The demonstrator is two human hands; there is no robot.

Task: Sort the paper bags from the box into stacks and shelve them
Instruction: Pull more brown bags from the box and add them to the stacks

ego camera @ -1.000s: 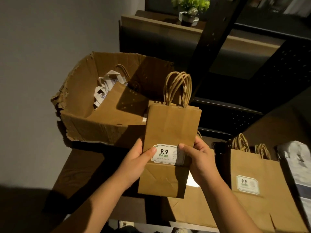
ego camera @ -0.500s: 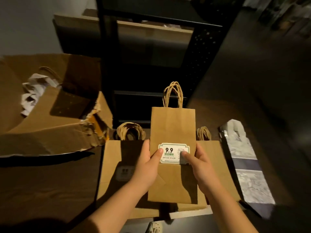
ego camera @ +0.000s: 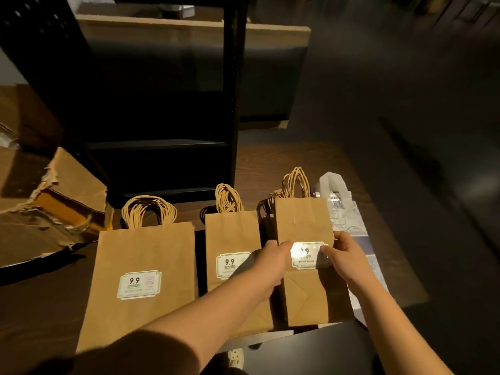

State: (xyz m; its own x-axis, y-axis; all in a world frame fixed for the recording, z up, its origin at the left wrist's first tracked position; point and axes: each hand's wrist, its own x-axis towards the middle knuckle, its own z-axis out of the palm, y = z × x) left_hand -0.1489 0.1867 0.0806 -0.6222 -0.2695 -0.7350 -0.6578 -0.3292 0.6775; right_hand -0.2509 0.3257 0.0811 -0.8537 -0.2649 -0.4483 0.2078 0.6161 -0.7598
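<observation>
Small kraft paper bag (ego camera: 303, 228) with twisted-cord handles, label glare-washed, gripped at both edges by left hand (ego camera: 272, 262) and right hand (ego camera: 342, 257) fingers, seemingly over a half-hidden stack, torn cardboard box (ego camera: 51, 209) cut off left.

Paper bags (ego camera: 140, 269) on dark table (ego camera: 40, 307)

Single head view looked forward and down, close above both hands, left hand (ego camera: 272, 263), right hand (ego camera: 342, 257); table (ego camera: 270, 163) beyond.
</observation>
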